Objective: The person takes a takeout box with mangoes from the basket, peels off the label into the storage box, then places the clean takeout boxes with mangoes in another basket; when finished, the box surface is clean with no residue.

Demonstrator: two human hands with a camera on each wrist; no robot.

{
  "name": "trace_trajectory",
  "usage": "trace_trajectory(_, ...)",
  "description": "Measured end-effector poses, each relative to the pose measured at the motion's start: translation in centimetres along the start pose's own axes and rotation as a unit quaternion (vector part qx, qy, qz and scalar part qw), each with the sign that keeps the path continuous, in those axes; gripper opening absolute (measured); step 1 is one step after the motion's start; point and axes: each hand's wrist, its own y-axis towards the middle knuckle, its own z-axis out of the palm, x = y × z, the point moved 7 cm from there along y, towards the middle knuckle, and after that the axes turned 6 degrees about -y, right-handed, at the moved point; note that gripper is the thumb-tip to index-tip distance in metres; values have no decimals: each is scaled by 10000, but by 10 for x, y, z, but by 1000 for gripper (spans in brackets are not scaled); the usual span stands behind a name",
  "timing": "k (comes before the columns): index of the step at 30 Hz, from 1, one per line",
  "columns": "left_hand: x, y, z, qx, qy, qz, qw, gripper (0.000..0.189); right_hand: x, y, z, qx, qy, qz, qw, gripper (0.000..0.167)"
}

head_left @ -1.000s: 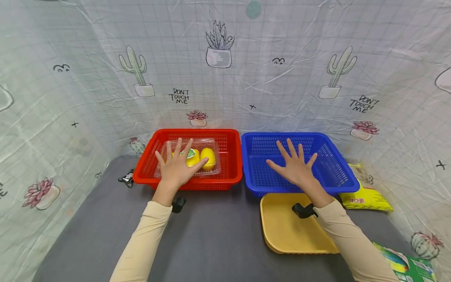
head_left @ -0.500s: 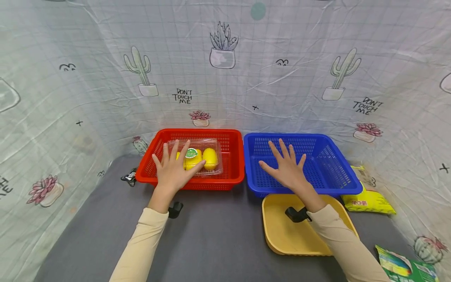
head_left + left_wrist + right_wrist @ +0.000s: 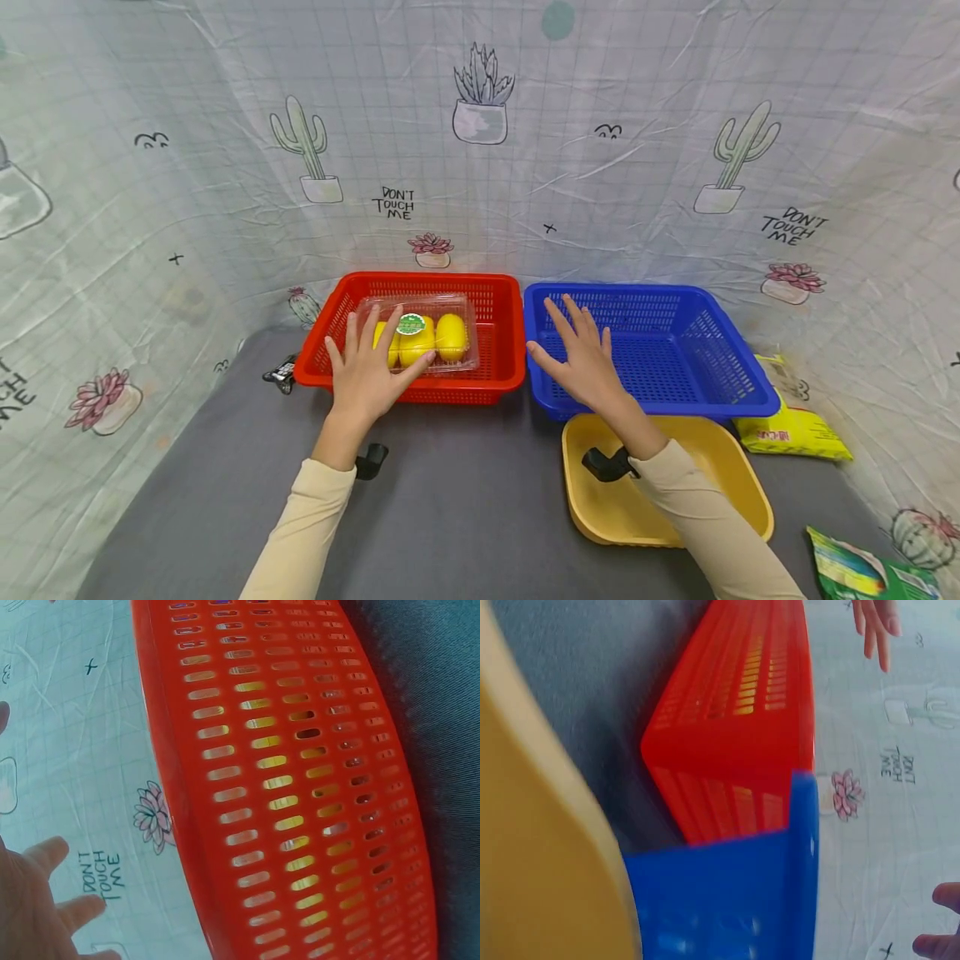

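My left hand is held with spread fingers over the front left part of a red basket, holding nothing. Inside that basket lies a clear plastic box of yellow, egg-shaped pieces, with a round green label on top; the hand covers its left part. My right hand, fingers apart and gripping nothing, overlaps the left side of a blue basket. In the left wrist view the red basket's slotted wall fills the middle, with yellow showing through the slots.
A yellow tray stands in front of the blue basket, under the right forearm. A yellow packet lies to the right, a green packet at the front right. A small black-and-silver wrapper sits left of the red basket. A patterned cloth hangs behind.
My right hand has moved left, from over the middle of the blue basket to its left side. My left hand stays over the red basket. The view has shifted slightly.
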Motion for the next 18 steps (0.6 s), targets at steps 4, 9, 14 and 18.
trace_trajectory(4, 6, -5, -4, -150, -86, -31, 9998, 86, 13, 1, 4, -307, 296, -284, 9987, 72)
trace_trajectory(9, 18, -12, -9, -335, -188, -116, 9992, 83, 28, 4, 9, -552, 644, -588, 9947, 68)
trace_trajectory(14, 32, -16, -10, -332, -266, -257, 9988, 83, 38, 7, 13, -529, 913, -667, 9922, 67)
trace_trajectory(18, 42, -22, -13, -403, -286, -376, 9981, 83, 45, 11, 18, -372, 1139, -669, 9905, 67)
